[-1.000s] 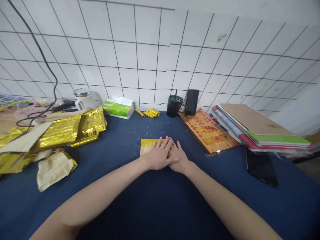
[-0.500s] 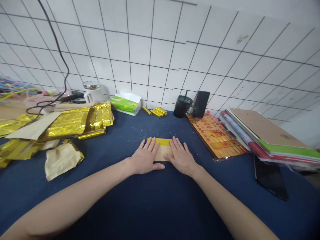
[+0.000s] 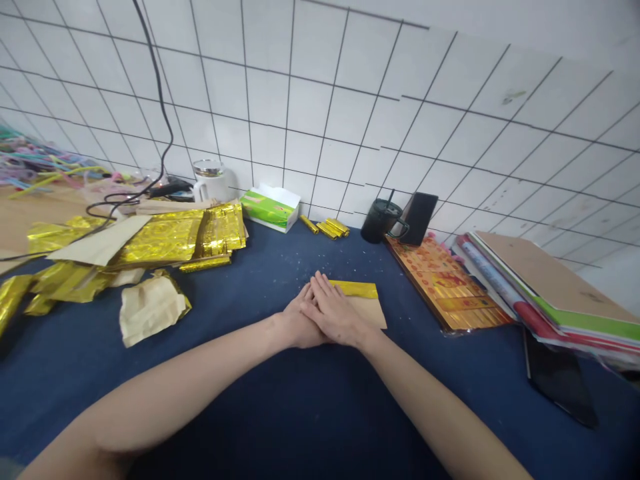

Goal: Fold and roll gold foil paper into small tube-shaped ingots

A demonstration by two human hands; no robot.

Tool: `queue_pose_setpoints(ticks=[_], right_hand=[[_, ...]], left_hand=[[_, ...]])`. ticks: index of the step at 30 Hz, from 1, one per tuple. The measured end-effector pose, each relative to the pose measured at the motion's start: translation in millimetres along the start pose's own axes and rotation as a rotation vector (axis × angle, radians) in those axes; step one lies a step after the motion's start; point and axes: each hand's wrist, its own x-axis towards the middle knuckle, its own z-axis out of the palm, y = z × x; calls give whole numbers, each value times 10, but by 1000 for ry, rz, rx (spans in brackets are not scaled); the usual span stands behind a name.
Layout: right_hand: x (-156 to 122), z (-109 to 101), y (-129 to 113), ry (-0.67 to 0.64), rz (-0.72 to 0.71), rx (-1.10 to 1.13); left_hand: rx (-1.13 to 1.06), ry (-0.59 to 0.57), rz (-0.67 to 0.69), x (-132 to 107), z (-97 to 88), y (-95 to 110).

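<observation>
A small tan paper sheet [image 3: 369, 311] with a gold foil band along its far edge lies flat on the dark blue table. My left hand [image 3: 298, 328] rests over the sheet's left end, palm down, its fingers partly covered by my other hand. On top of it lies my right hand [image 3: 334, 313], flat with fingers stretched forward, hiding the sheet's left part. Neither hand grips anything. Beyond the sheet, near the wall, sit several gold foil rolls [image 3: 333, 229].
Gold foil paper stacks [image 3: 165, 240] and a crumpled tan paper [image 3: 150, 310] lie left. Along the wall stand a white mug [image 3: 210, 181], a tissue pack [image 3: 270, 208], a dark mug [image 3: 380, 221] and a phone [image 3: 421, 217]. Orange packets [image 3: 445, 280] and stacked folders [image 3: 555, 280] lie right.
My right hand has moved left from the sheet's right end onto my left hand. The sheet's right end is now uncovered. The view has shifted slightly.
</observation>
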Motion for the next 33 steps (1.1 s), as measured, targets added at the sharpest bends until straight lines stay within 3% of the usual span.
queue_pose_setpoints(ticks=[4,13,16,23,27,30,33], right_hand=[[-56,59,166,43,-31,-27],[-394,20,799,56,62,-264],[-451,49,874,102,129,-279],[-461,91,868,159,109,-278],[-462,69,871,155,93,-268],[-469,97,890,118,75,-299],[-483,163,916,161,58,-327]], left_hand=[[-76,4,89,3,44,-31],[-131,-39,42,16,46,-57],[-125,-56,34,16,32,-45],[-101,-119,33,22,-70,-39],[-56,-35,37,112,-179,175],[-83,15,178,222,-238,479],[-144,11,290,348,-238,713]])
